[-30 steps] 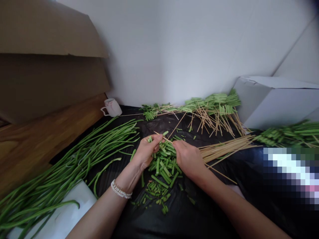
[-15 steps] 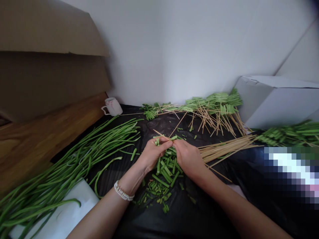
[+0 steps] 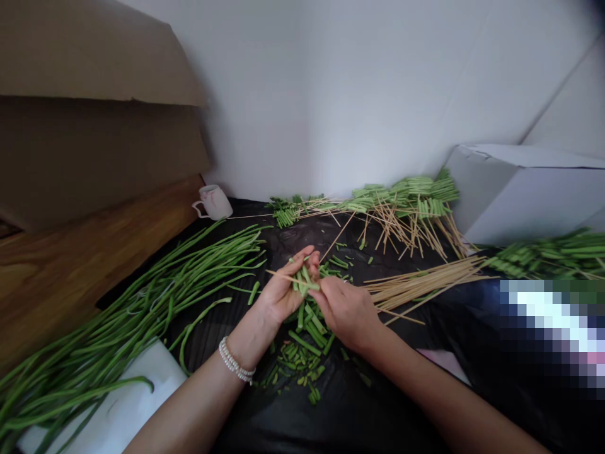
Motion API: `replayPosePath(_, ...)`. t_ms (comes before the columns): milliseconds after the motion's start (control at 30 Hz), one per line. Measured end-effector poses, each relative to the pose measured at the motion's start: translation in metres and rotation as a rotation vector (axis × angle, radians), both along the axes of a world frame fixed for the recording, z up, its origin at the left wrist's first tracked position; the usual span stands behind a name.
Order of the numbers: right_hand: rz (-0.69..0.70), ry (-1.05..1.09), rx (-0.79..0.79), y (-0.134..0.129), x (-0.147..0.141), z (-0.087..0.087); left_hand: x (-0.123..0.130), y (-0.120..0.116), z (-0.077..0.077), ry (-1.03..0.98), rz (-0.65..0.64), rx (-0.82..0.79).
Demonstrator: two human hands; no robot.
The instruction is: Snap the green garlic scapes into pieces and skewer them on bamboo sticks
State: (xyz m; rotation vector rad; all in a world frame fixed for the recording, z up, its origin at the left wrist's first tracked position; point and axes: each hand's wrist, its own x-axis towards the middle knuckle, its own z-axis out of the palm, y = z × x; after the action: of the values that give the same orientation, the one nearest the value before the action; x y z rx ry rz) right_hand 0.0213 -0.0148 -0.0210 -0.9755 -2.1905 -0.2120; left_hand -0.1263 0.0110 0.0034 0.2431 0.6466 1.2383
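Cut green bean pieces [image 3: 302, 277] lie in my left hand [image 3: 282, 291], which is cupped with its palm up and its fingers curled round them. My right hand [image 3: 344, 308] pinches a bean piece at its fingertips, touching the pieces in the left palm. A thin wooden stick [image 3: 281, 275] crosses over the left palm towards the right fingertips. Just below both hands, a pile of cut bean pieces [image 3: 314, 331] lies on the black sheet [image 3: 283, 425], with smaller bits in front of it.
Long green beans [image 3: 189, 277] spread over the left side, partly on a white board [image 3: 137, 403]. Bare sticks [image 3: 425, 284] lie to the right. Skewered beans [image 3: 406, 189] line the back wall. A mug [image 3: 215, 202], cardboard box [image 3: 104, 126] and white box [image 3: 524, 189] stand around.
My left hand has turned its palm up and opened out somewhat, showing the bean pieces. My right hand has moved slightly down and left. The stick's visible end is lower and farther left.
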Motion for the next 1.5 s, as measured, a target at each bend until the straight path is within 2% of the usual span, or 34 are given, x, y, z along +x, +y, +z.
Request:
replayPosePath(267, 0.005, -0.061, -0.077, -0.002, -0.002, -0.002, 0.001, -0.003, 0.005, 0.015, -0.016, -0.009)
replayPosePath(400, -0.016, -0.056, -0.044, -0.001, -0.001, 0.000, 0.001, -0.002, -0.001, 0.028, -0.037, -0.009)
replayPosePath(567, -0.092, -0.018, -0.102, 0.003, 0.008, 0.010, -0.004, -0.001, -0.009, 0.145, -0.165, 0.066)
replayPosePath(667, -0.129, 0.011, -0.194, 0.007, 0.012, 0.014, -0.006, -0.005, -0.006, 0.280, -0.240, 0.160)
replayPosePath(800, -0.128, 0.041, -0.290, 0.009, 0.013, 0.013, -0.003, -0.010, -0.001, 0.436, -0.285, 0.182)
replayPosePath(1033, -0.103, 0.046, -0.342, 0.008, 0.010, 0.012, 0.004, -0.011, -0.002, 0.500, -0.156, 0.183)
replayPosePath(1200, -0.085, 0.108, -0.468, 0.014, 0.012, 0.012, -0.010, 0.001, 0.000, 0.439, -0.010, 0.184)
replayPosePath(1300, 0.010, 0.202, -0.522, 0.017, 0.013, 0.011, -0.022, 0.009, -0.001, 0.374, 0.030, 0.173)
replayPosePath(1400, 0.118, 0.274, -0.467, 0.018, 0.014, 0.012, -0.031, 0.013, -0.003, 0.308, 0.060, 0.129)
replayPosePath(1500, 0.075, 0.225, -0.346, 0.018, 0.017, 0.014, -0.036, 0.015, -0.003, 0.245, 0.069, 0.110)
